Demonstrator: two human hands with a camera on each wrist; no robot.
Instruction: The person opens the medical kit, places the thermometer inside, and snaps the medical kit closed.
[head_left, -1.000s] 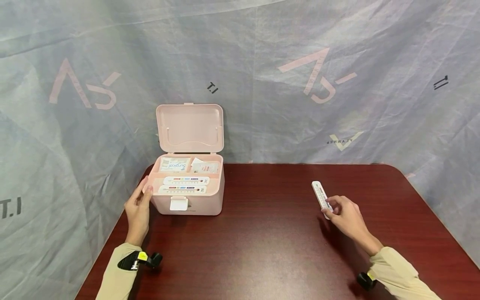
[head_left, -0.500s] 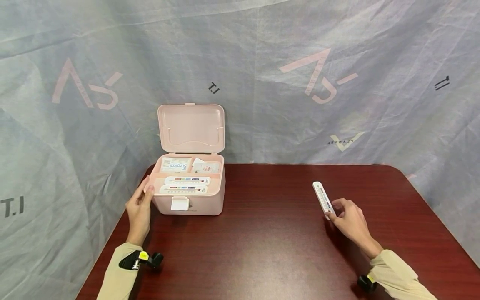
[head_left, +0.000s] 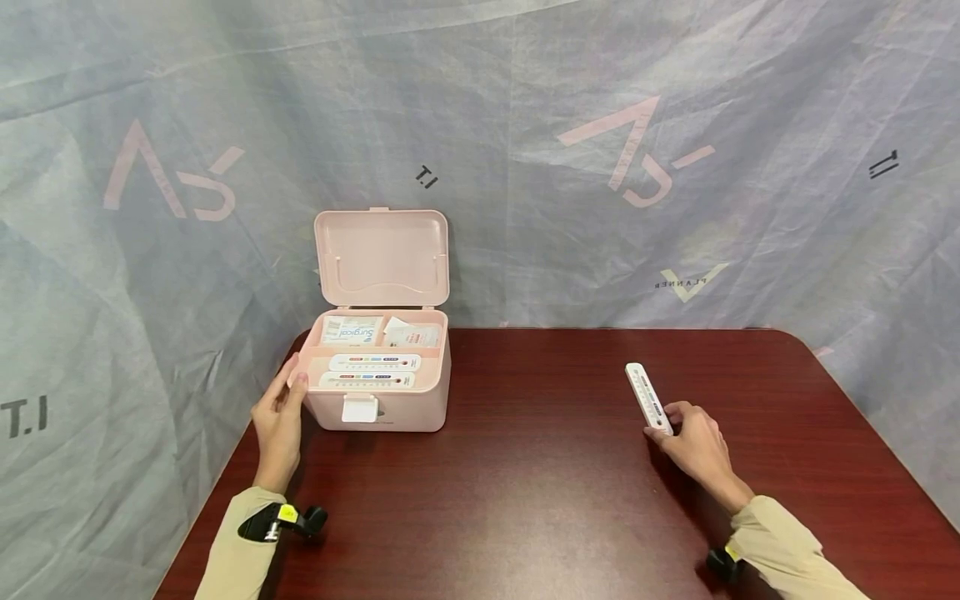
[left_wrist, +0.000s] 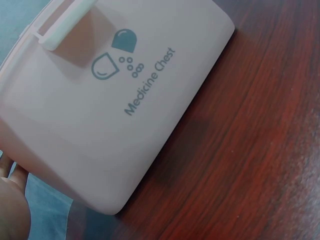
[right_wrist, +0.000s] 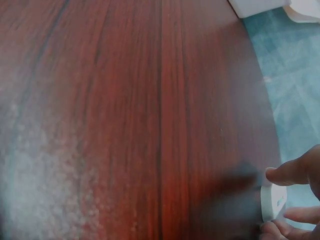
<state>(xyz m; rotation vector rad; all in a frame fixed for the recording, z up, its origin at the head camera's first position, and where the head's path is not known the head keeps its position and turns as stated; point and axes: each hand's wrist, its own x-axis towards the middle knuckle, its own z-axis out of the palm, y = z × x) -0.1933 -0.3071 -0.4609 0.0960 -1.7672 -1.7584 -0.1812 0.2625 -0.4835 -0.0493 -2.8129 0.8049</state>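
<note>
A pink medicine chest (head_left: 420, 408) stands on the left of the table with its lid (head_left: 382, 254) raised. Two white wall thermometers lie side by side in its front compartment, one thermometer (head_left: 375, 362) behind the other thermometer (head_left: 367, 380). My left hand (head_left: 279, 425) grips the chest's left front corner, thumb at the front and fingers along the side. At the right, my right hand (head_left: 697, 446) pinches the near end of a third white thermometer (head_left: 645, 396), whose scale side faces up. In the right wrist view, this thermometer (right_wrist: 270, 202) sits between thumb and fingers.
Behind the thermometers, the chest holds a packet marked Surgical (head_left: 350, 330) and another white packet (head_left: 412, 334). A white latch (head_left: 360, 407) hangs at its front. A grey cloth (head_left: 510, 167) hangs behind the dark red table (head_left: 517, 483).
My right hand's fingers have shifted from over the thermometer to its right side, with the thumb at its near end. The thermometer has barely moved. My left hand keeps its place on the chest.
</note>
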